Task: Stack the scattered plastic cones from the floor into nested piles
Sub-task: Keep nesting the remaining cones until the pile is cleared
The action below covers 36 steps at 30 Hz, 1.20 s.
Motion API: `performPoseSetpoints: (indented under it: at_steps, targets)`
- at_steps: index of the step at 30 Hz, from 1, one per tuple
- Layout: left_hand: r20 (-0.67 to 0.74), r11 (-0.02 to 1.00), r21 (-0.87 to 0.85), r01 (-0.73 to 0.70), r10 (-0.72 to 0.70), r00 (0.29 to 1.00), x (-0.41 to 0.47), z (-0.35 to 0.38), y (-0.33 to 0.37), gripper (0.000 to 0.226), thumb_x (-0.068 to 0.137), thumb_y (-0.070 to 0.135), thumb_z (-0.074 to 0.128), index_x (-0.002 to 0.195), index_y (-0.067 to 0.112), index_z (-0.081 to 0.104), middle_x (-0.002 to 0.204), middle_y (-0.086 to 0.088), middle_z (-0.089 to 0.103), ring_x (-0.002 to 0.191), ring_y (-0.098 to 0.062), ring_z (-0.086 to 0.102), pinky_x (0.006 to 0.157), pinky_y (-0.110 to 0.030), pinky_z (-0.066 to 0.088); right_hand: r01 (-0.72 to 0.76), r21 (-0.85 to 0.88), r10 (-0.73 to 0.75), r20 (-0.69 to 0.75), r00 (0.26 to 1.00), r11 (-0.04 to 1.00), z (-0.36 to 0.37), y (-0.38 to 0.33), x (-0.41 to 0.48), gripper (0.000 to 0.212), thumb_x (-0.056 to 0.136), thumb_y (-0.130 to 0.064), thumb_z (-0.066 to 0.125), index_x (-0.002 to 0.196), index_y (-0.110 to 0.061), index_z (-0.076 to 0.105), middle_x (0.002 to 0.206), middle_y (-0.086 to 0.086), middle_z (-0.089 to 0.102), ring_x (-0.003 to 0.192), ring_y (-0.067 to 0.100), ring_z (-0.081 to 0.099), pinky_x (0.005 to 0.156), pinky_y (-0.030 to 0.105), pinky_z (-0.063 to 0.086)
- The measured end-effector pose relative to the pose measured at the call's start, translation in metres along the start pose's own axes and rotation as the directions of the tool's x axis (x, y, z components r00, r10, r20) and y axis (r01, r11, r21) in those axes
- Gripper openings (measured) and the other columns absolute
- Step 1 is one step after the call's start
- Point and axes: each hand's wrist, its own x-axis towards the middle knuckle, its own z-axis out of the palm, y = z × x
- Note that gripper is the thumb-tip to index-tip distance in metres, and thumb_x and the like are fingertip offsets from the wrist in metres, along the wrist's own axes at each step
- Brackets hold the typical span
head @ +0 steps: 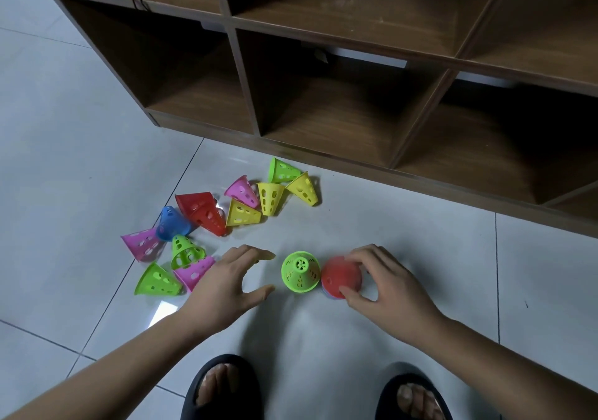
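Note:
A green cone (299,272) stands upright on the tiled floor in front of me. Right beside it stands a red cone (339,277), blurred, on top of a small nested pile whose lower rims just show. My right hand (385,285) grips the red cone with thumb and fingers curled round it. My left hand (231,282) hovers open just left of the green cone, thumb and fingers spread, touching nothing. Several loose cones lie tipped over to the left and behind: pink (191,272), green (157,280), blue (170,223), red (202,210) and yellow (270,198).
A brown wooden shelf unit (349,73) with open cubbies runs along the back, its base close behind the far cones. My two feet in dark slippers (220,387) are at the bottom. Bare floor tiles (534,274) lie to the right.

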Motion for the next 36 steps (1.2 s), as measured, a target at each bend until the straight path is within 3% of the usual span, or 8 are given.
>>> performPoseSetpoints:
  at_steps: [3, 6, 13, 18, 21, 28, 31, 36]
  targets:
    - [-0.046, 0.999, 0.037, 0.034, -0.033, 0.998, -0.005, -0.007, -0.016, 0.047, 0.088, 0.049, 0.080, 0.130, 0.041, 0.061, 0.123, 0.027, 0.056, 0.114, -0.003, 0.059, 0.089, -0.027, 0.053, 0.015, -0.009, -0.015, 0.030, 0.999, 1.000, -0.003, 0.001, 0.006, 0.032, 0.092, -0.047, 0.072, 0.116, -0.031, 0.058, 0.115, -0.021, 0.056, 0.112, 0.008, 0.058, 0.092, 0.030, 0.051]
    - [-0.109, 0.990, 0.107, 0.091, -0.080, 0.991, -0.011, -0.016, -0.036, 0.046, 0.086, 0.048, 0.080, 0.127, 0.037, 0.064, 0.124, 0.017, 0.062, 0.111, -0.010, 0.059, 0.087, -0.031, 0.051, 0.014, 0.046, -0.015, 0.019, 1.000, 0.999, -0.011, -0.001, 0.025, 0.026, 0.101, -0.051, 0.059, 0.117, -0.030, 0.061, 0.115, -0.019, 0.059, 0.114, 0.011, 0.061, 0.092, 0.030, 0.051]
    - [-0.207, 0.904, 0.362, 0.226, -0.158, 0.966, -0.025, -0.019, -0.085, 0.048, 0.085, 0.062, 0.058, 0.118, 0.028, 0.068, 0.111, 0.007, 0.067, 0.097, -0.025, 0.060, 0.074, -0.039, 0.052, -0.129, 0.052, 0.132, -0.065, 0.989, 0.990, 0.001, 0.015, 0.123, 0.009, 0.103, -0.030, 0.064, 0.103, -0.021, 0.063, 0.104, -0.007, 0.065, 0.099, 0.012, 0.063, 0.088, 0.037, 0.052]
    - [-0.208, 0.857, 0.410, 0.311, -0.244, 0.947, -0.027, -0.019, -0.101, 0.048, 0.089, 0.062, 0.050, 0.118, 0.029, 0.067, 0.105, 0.004, 0.067, 0.091, -0.027, 0.063, 0.073, -0.038, 0.051, -0.228, -0.200, 0.255, 0.120, 0.959, 0.953, 0.028, 0.039, 0.175, 0.047, 0.097, -0.032, 0.072, 0.136, -0.012, 0.057, 0.135, 0.009, 0.060, 0.124, 0.029, 0.059, 0.100, 0.040, 0.049]
    - [-0.191, 0.834, 0.431, 0.344, -0.288, 0.938, -0.026, -0.019, -0.107, 0.049, 0.091, 0.066, 0.053, 0.119, 0.029, 0.067, 0.102, 0.003, 0.069, 0.089, -0.027, 0.066, 0.070, -0.038, 0.053, -0.285, -0.230, 0.322, 0.144, 0.936, 0.931, 0.039, 0.038, 0.194, 0.067, 0.094, -0.036, 0.075, 0.149, -0.010, 0.047, 0.147, 0.014, 0.053, 0.135, 0.033, 0.053, 0.107, 0.042, 0.046]
    - [-0.143, 0.820, 0.460, 0.340, -0.309, 0.940, -0.023, -0.019, -0.110, 0.052, 0.093, 0.082, 0.050, 0.109, 0.035, 0.064, 0.091, 0.008, 0.073, 0.075, -0.020, 0.064, 0.066, -0.032, 0.047, -0.365, -0.249, 0.406, 0.140, 0.903, 0.897, 0.066, 0.040, 0.215, 0.066, 0.087, -0.043, 0.081, 0.139, -0.014, 0.052, 0.139, 0.016, 0.056, 0.130, 0.037, 0.054, 0.105, 0.047, 0.049]
    - [-0.091, 0.819, 0.450, 0.355, -0.354, 0.931, -0.023, -0.021, -0.113, 0.048, 0.090, 0.075, 0.062, 0.115, 0.035, 0.062, 0.094, 0.007, 0.072, 0.080, -0.020, 0.065, 0.067, -0.032, 0.044, -0.378, -0.258, 0.415, 0.103, 0.904, 0.889, 0.073, 0.044, 0.220, 0.065, 0.087, -0.043, 0.081, 0.137, -0.013, 0.053, 0.138, 0.017, 0.057, 0.130, 0.039, 0.054, 0.104, 0.047, 0.049]
    - [-0.139, 0.871, 0.363, 0.332, -0.301, 0.943, -0.020, -0.027, -0.107, 0.058, 0.086, 0.085, 0.058, 0.103, 0.031, 0.065, 0.081, 0.009, 0.065, 0.070, -0.018, 0.060, 0.058, -0.030, 0.042, -0.377, -0.216, 0.390, 0.022, 0.920, 0.901, 0.074, 0.046, 0.214, 0.028, 0.093, -0.029, 0.074, 0.104, -0.010, 0.056, 0.109, 0.014, 0.071, 0.109, 0.039, 0.064, 0.083, 0.044, 0.053]
